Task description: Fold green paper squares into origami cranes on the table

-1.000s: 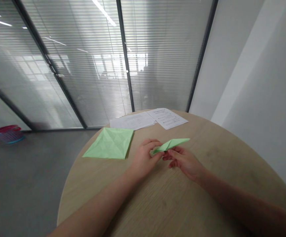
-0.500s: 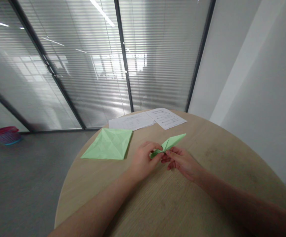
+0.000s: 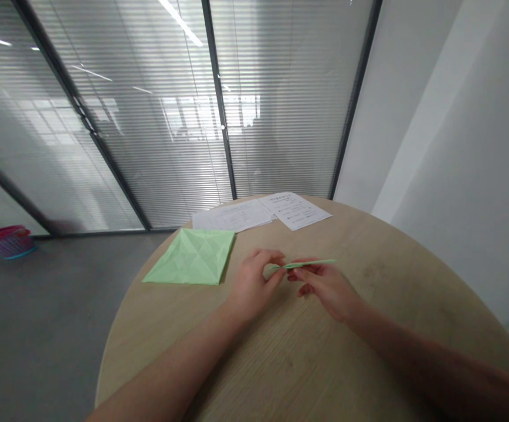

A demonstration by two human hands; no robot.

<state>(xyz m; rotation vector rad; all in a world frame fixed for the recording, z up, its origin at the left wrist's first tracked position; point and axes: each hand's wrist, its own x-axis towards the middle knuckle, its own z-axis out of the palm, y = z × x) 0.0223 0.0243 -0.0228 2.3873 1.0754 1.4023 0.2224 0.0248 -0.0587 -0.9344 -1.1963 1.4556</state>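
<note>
Both my hands meet over the middle of a round wooden table (image 3: 369, 351). Between them is a small folded green paper piece (image 3: 314, 263), seen nearly edge-on as a thin strip pointing right. My left hand (image 3: 254, 281) pinches its left end with curled fingers. My right hand (image 3: 325, 284) grips it from below, fingers closed under the strip. A creased green paper square (image 3: 190, 257) lies flat on the table to the left of my left hand, untouched.
White printed sheets (image 3: 261, 213) lie at the table's far edge. Behind stands a glass partition with blinds and dark frames (image 3: 217, 105). A pink and blue basket (image 3: 3, 241) sits on the grey floor at far left. A white wall rises at the right.
The folded green piece, earlier tilted up with its face showing, has turned flat and now shows only its edge. Both hands kept their hold and hardly shifted.
</note>
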